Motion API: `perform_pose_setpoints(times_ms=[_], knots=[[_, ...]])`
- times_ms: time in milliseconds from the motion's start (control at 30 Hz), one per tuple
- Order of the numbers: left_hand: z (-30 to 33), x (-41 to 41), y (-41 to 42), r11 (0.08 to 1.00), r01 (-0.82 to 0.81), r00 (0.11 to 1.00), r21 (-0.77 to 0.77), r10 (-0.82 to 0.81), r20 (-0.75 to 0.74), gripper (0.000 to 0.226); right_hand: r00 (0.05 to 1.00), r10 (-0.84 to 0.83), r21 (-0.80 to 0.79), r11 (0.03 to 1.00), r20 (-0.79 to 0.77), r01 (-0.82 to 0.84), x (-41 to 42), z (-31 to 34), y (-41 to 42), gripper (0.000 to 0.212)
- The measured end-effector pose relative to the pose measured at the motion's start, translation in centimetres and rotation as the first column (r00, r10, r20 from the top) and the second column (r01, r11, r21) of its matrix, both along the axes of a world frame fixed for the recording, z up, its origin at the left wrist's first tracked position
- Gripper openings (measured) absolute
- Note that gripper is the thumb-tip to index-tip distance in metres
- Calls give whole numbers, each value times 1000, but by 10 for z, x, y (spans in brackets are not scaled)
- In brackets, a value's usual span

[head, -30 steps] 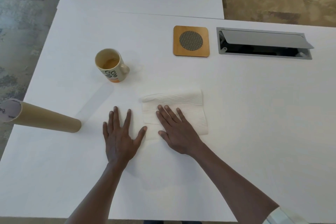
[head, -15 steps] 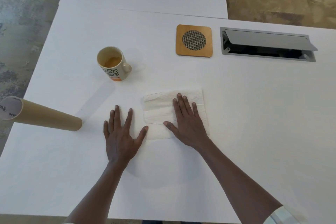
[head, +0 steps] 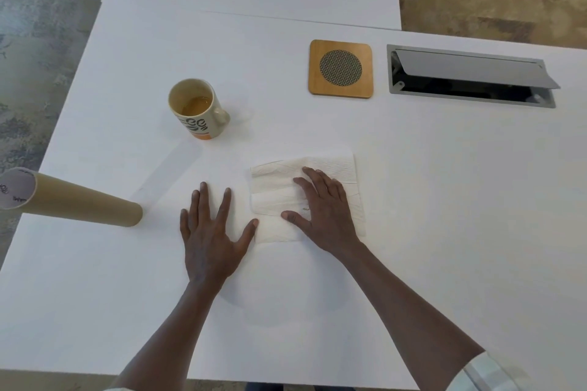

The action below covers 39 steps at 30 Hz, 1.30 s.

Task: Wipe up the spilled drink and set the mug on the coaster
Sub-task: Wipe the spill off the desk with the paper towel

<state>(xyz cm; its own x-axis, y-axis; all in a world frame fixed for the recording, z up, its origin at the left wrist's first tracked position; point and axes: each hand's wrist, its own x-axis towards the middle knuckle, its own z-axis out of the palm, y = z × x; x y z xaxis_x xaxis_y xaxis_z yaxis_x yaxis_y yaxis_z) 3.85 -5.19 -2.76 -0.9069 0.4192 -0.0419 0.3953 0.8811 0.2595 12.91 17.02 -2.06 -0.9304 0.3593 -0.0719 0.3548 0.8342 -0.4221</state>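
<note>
White paper towel lies flat on the surface, pressed under the right hand, whose fingers lie straight and slightly apart. The left hand rests palm down just beside the towel, fingers spread, thumb tip at its edge. The cream mug stands upright, well apart from the bamboo coaster. A cardboard tube lies at the left edge.

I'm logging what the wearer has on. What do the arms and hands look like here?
Both forearms are bare. The left hand and right hand wear no gloves or rings. A pale, faintly checked rolled sleeve shows at the right elbow.
</note>
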Motion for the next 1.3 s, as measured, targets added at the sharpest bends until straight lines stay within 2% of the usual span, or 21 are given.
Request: perform_pose_setpoints(times_ms=[200,367,533,667,933,1067,1200,1300], knots=[[0,0,-1,1000,0,1000,4,0,-6,84,996,-32,27,999,-85,34,1,-1,-10,40],[-1,-1,-1,1000,-7,1000,9,7,-10,83,997,-35,36,999,-70,38,2,2,-14,37],[-2,-1,0,1000,-5,1000,11,5,-18,83,987,151,209,968,-59,-135,2,8,-1,46],[-2,0,-1,1000,-7,1000,1,7,-15,83,974,181,251,957,-135,-143,6,4,-2,35],[-1,0,-1,1000,-3,1000,8,3,5,85,945,-63,27,997,-321,76,10,5,-18,21],[-1,-1,-2,1000,3,1000,2,-3,11,81,937,-193,-179,973,-290,145,13,3,-37,18],[-3,-1,-2,1000,5,1000,1,-5,6,83,945,-265,-242,946,-191,216,8,-2,-48,28],[-4,-1,-2,1000,0,1000,12,0,2,85,924,-331,-290,919,-193,268,6,-3,-48,31]])
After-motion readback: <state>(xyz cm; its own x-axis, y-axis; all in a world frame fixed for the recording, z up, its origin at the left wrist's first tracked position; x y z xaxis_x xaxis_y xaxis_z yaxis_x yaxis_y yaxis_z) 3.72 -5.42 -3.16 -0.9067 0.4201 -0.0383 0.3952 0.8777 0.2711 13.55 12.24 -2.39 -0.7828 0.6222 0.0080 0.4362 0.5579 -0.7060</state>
